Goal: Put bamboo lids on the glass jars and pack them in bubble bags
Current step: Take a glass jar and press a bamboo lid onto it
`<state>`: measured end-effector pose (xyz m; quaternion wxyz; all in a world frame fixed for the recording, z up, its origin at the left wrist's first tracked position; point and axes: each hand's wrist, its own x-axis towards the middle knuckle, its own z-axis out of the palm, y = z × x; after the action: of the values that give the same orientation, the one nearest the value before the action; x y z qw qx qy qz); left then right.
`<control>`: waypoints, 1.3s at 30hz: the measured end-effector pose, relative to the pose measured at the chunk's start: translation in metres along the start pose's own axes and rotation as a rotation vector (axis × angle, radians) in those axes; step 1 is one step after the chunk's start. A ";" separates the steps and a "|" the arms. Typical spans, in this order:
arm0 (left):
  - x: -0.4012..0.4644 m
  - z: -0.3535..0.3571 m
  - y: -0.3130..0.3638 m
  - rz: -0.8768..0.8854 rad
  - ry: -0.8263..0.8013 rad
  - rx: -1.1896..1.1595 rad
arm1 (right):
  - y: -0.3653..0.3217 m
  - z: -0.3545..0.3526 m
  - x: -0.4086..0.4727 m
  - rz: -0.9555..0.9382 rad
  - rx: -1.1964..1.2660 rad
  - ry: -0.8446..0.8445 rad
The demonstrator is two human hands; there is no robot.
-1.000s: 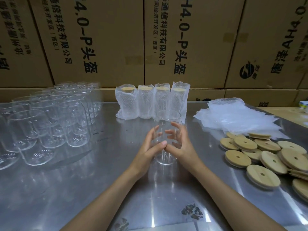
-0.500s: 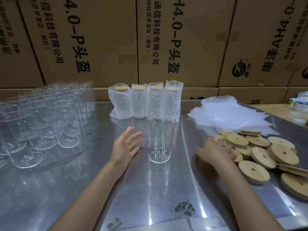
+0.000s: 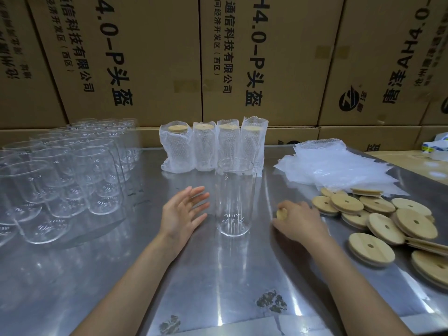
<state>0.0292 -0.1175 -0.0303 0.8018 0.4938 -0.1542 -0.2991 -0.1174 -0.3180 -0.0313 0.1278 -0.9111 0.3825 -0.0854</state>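
An empty clear glass jar (image 3: 234,197) stands upright on the steel table (image 3: 169,275), without a lid. My left hand (image 3: 182,212) hovers just left of it, fingers straight and spread, not touching the glass. My right hand (image 3: 299,220) is to the jar's right and grips a bamboo lid (image 3: 281,212), only its edge showing under the fingers. A pile of round bamboo lids (image 3: 378,221) lies to the right. Flat bubble bags (image 3: 337,168) are stacked behind the lids.
Several bagged, lidded jars (image 3: 213,146) stand in a row behind the open jar. Several empty glass jars (image 3: 65,175) crowd the table's left side. Cardboard boxes (image 3: 150,59) wall off the back. A tape roll (image 3: 436,151) sits far right.
My hands let go of the jar. My right hand went to the lid pile, took a lid, and has moved back toward the jar. My left hand stayed beside the glass.
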 end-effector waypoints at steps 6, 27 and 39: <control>-0.001 0.000 -0.002 0.024 -0.016 0.045 | -0.009 -0.007 -0.002 -0.127 0.294 0.210; -0.012 0.016 -0.002 0.151 -0.073 0.274 | -0.098 -0.038 -0.020 -0.656 0.675 0.596; -0.006 0.035 0.022 1.038 -0.223 1.007 | -0.073 -0.030 -0.012 -0.762 0.550 0.603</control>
<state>0.0125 -0.1306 0.0059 0.4957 0.6324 -0.5680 0.1779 -0.0836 -0.2648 0.0180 0.2058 -0.8531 0.0093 -0.4793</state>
